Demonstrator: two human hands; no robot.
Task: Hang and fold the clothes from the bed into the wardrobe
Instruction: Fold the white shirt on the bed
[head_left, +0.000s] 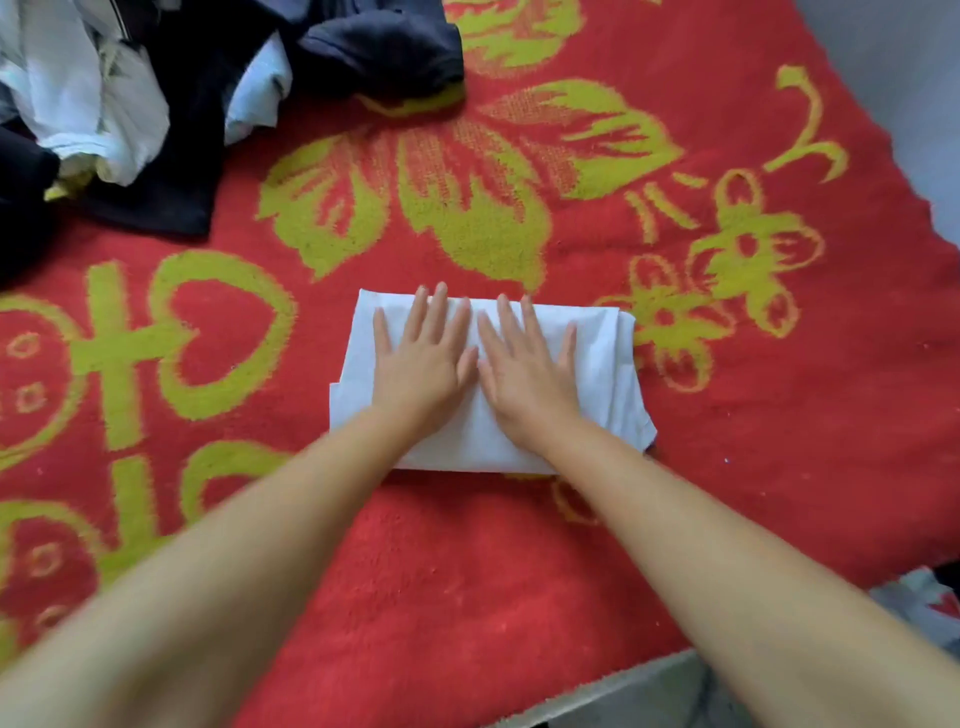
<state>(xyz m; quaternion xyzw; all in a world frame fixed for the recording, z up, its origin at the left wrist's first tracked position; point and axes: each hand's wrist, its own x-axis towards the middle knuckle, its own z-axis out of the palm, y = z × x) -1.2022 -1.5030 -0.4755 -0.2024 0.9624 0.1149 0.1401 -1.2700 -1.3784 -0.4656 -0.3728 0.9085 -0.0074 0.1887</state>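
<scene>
Fingers (439, 306) straight, spread, gripping nothing. Left hand (423, 358), right hand (527, 369) pressed flat, side by side, on folded white cloth rectangle (602, 364), mid red-and-yellow floral bedspread (467, 545), likely flattening creases. Unfolded dark and white clothes pile (156, 104) waiting far-left.

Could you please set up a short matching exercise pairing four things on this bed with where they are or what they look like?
Things:
1. white garment
2. blanket
3. pile of clothes
4. left hand

Descriptions:
A. red with yellow-green flowers
B. unfolded, far left corner
C. flat on the white fabric, beside the right hand
D. folded into a rectangle

Pairs: 1-D, 2-A, 3-B, 4-C
</scene>
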